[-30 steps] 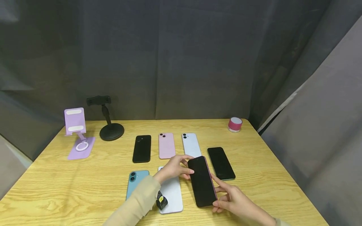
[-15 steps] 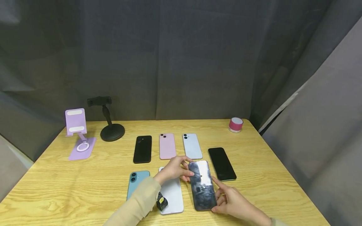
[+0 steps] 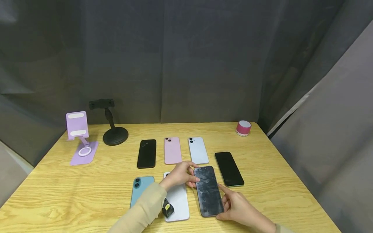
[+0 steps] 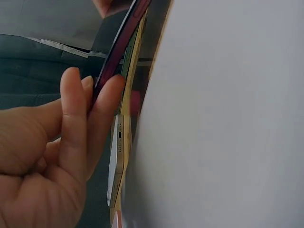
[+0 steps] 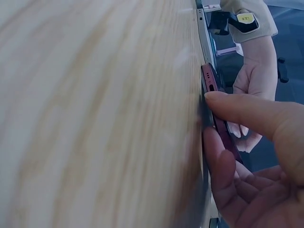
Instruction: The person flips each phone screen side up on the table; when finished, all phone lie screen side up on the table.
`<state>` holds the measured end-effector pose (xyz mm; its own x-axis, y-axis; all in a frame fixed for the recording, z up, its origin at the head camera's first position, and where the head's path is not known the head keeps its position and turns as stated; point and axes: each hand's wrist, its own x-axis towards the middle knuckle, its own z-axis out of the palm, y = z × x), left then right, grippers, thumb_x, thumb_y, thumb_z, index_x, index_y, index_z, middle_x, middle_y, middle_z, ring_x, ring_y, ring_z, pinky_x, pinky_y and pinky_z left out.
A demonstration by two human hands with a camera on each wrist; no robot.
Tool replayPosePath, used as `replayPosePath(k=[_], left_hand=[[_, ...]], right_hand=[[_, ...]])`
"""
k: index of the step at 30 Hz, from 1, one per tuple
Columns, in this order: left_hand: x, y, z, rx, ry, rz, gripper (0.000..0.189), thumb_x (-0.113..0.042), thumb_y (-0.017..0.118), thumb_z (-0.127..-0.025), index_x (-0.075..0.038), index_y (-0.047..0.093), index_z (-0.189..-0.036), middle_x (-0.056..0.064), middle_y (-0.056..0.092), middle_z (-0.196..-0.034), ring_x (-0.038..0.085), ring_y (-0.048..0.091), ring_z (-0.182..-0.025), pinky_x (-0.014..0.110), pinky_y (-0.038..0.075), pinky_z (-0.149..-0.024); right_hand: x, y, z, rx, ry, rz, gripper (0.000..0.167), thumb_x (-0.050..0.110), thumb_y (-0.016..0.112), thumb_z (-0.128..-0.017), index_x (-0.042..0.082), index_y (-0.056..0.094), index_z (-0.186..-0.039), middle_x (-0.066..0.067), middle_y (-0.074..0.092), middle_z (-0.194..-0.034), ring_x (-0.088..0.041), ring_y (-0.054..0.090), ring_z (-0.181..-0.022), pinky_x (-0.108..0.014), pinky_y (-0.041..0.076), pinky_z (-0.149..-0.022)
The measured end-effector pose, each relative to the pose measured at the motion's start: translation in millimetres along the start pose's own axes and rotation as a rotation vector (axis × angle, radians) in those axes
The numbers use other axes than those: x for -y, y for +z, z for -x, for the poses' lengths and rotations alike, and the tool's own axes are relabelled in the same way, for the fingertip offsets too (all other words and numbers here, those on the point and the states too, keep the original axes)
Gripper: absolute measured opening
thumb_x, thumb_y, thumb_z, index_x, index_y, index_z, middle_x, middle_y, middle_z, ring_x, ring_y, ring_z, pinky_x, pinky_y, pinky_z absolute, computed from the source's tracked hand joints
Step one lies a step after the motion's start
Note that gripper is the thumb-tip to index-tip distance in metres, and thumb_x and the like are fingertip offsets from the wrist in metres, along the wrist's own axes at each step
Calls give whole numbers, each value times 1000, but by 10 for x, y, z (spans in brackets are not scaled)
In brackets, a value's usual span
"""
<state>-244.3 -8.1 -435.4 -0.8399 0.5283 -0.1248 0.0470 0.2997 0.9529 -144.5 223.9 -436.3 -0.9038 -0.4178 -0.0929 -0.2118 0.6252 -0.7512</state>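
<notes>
A phone with a dark, smudged screen and a purplish-red side edge is between both hands, right of centre. My left hand pinches its upper left edge, thumb on the screen side and fingers beneath. At the lower right, my right hand holds it by the edges; in the right wrist view the thumb presses the end with the port. Whether the phone touches the table is unclear. A white phone lies under my left wrist, partly covered.
Other phones lie around: blue, black, pink, pale blue and a dark-screened one. A purple stand and a black stand are at back left, a pink speaker-like cylinder at back right.
The held phone has tipped flatter and shifted slightly towards me; its purplish edge no longer shows in the head view. A bright reflection crossed its screen half a second ago.
</notes>
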Motion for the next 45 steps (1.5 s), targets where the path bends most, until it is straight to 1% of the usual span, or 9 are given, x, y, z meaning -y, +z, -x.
replayPosePath(k=[3,6,8,11,14,26,34,40,45], left_hand=[[-6,10,-3,7,-8,-20,49,3,69,-84,5,52,-129,10,62,-76,13,64,-51,33,59,-55],[-10,20,-4,8,-18,-45,50,4,68,-84,7,50,-131,10,61,-73,13,63,-50,32,58,-54],[-10,24,-1,5,-25,-65,51,3,69,-84,8,49,-131,10,60,-72,15,64,-50,31,58,-54],[-15,31,5,6,-34,-82,53,3,69,-84,8,48,-133,11,59,-72,19,66,-52,31,58,-54],[-23,37,12,9,-33,-90,53,3,69,-84,9,48,-133,12,59,-72,24,67,-54,31,58,-54],[-35,72,9,5,-51,-118,53,3,70,-83,12,48,-130,10,58,-69,26,68,-55,30,57,-53],[-48,90,2,-17,-60,-129,51,3,71,-83,12,48,-127,7,58,-71,16,65,-51,28,57,-54],[-58,96,8,-36,-64,-132,46,4,72,-81,12,50,-122,7,57,-73,14,65,-51,27,57,-54],[-63,104,0,-53,-73,-150,44,4,73,-80,10,53,-118,6,61,-71,14,64,-51,27,57,-53]], right_hand=[[20,13,10,-30,56,-21,88,21,90,-63,-18,46,-129,1,58,-74,-4,52,-57,-20,46,-52],[26,29,19,-59,89,-23,73,21,91,-60,-16,57,-114,1,58,-72,-5,52,-57,-20,46,-53],[26,37,21,-75,81,12,66,21,91,-60,-13,61,-107,2,58,-71,-4,52,-57,-19,46,-53],[25,46,23,-99,49,80,61,23,91,-59,-11,65,-102,4,58,-70,-1,49,-56,-18,45,-54],[27,52,31,-114,37,119,62,25,91,-59,-12,66,-101,5,59,-70,1,46,-55,-17,43,-53],[11,79,36,-150,36,75,60,19,93,-55,-11,67,-100,2,57,-71,0,49,-54,-18,45,-49],[6,76,38,-157,20,67,58,16,92,-55,-11,68,-100,2,56,-70,1,49,-54,-18,45,-49],[11,69,42,-153,38,56,61,17,92,-55,-12,67,-102,2,56,-70,0,49,-54,-18,45,-49],[-1,66,41,-146,44,45,63,19,92,-56,-13,66,-104,2,57,-70,-1,50,-54,-18,45,-49]])
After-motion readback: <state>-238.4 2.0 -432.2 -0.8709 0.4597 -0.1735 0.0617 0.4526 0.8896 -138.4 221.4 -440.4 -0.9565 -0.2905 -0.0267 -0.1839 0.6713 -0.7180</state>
